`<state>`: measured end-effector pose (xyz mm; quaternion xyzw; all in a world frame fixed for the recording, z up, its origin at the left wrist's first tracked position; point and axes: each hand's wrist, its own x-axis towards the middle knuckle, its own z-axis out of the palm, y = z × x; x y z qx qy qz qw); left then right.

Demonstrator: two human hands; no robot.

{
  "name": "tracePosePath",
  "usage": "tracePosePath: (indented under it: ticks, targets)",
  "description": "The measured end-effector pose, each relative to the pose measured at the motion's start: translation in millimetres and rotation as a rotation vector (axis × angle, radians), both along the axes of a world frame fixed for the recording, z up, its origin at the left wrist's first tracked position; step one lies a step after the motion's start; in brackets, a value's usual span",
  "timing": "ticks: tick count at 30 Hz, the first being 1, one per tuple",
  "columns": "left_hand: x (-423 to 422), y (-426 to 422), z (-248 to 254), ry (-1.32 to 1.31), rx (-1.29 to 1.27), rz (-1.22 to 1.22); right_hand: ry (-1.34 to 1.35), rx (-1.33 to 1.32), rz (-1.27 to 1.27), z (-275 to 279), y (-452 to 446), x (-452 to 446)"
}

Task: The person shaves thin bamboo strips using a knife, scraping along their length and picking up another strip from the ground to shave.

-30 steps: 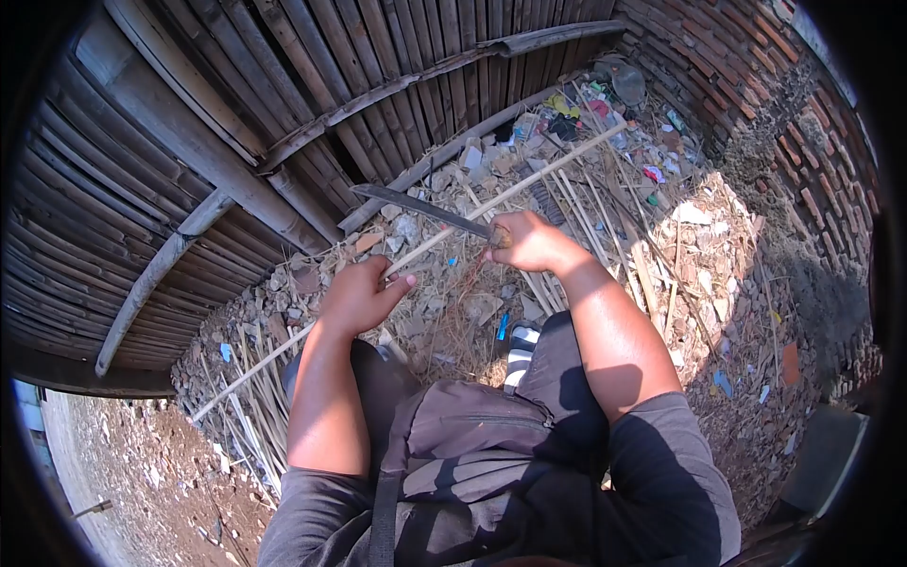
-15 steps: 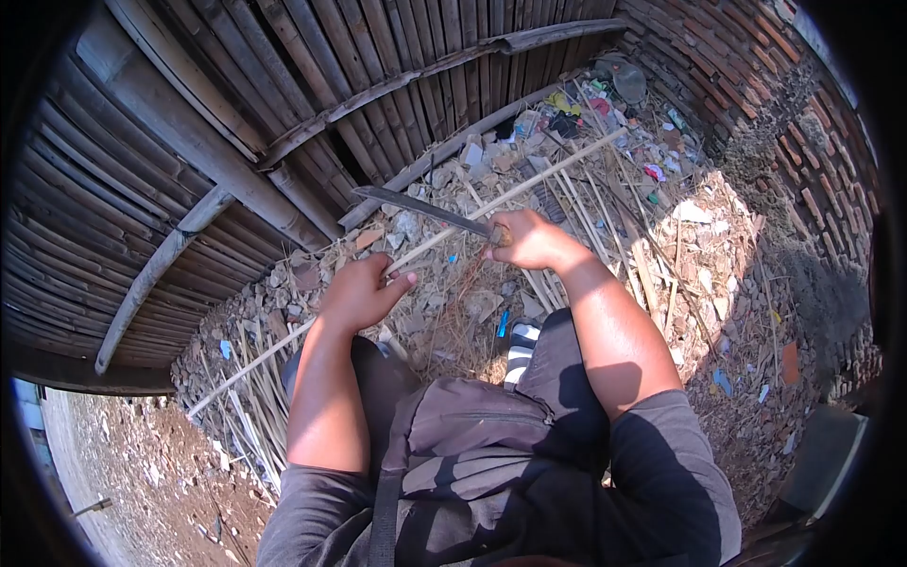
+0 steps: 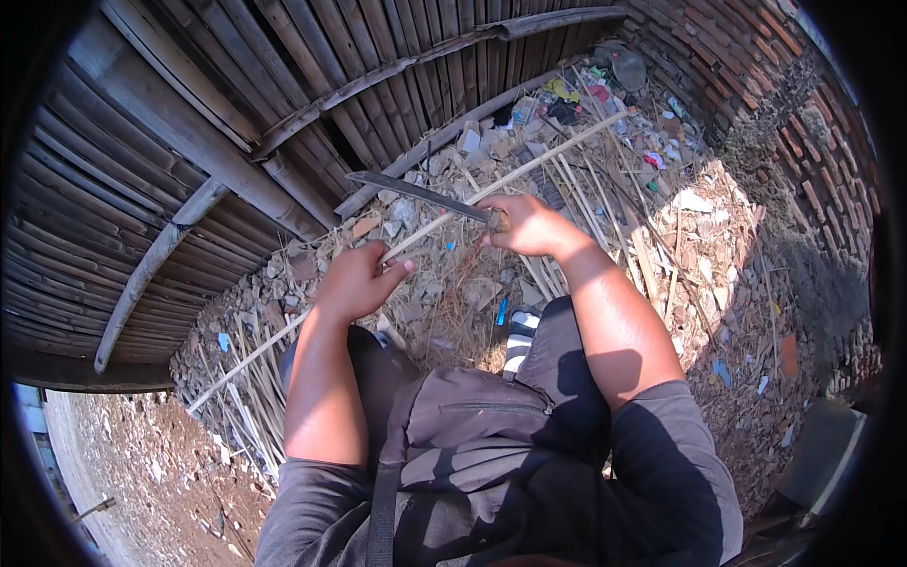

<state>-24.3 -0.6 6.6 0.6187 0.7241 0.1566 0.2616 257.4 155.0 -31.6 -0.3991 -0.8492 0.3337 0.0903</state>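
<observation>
A long pale bamboo strip (image 3: 557, 151) slants across the view, from lower left to upper right. My left hand (image 3: 357, 282) is closed around it near its middle, thumb stretched along the near side. In my right hand (image 3: 531, 225) is the handle of a machete, its dark blade (image 3: 416, 194) pointing left and crossing the strip. The index finger of that hand reaches to the strip, close to where the blade crosses; whether it presses on it I cannot tell. My fingers partly hide the machete's handle.
Several more bamboo strips (image 3: 576, 194) lie on rubble-strewn ground ahead, with others (image 3: 250, 378) at lower left. A bamboo wall (image 3: 378, 85) rises ahead and left, a brick wall (image 3: 803, 180) at right. Coloured litter (image 3: 567, 90) gathers in the far corner. A dark bag (image 3: 472, 406) rests against my front.
My right hand has shifted slightly left and up with the machete, its index finger now reaching the strip. My left hand keeps its hold, a little higher in view.
</observation>
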Motion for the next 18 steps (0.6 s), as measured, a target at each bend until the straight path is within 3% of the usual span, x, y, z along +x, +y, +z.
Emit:
tracePosePath:
  ticks: [6,9,12,18]
  targets:
    - [1,-1,2,0.015,0.0,0.0,-0.136,-0.035,0.002,13,-1,-1]
    - [1,-1,2,0.018,0.007,0.025,-0.286,-0.008,-0.116,32,-11,-5]
    - [-7,-1,-3,0.041,0.039,0.041,-0.263,0.062,-0.203,20,-5,-3]
    - [-2,-2,4,0.016,0.085,0.053,-0.289,0.094,-0.09,31,-9,-3]
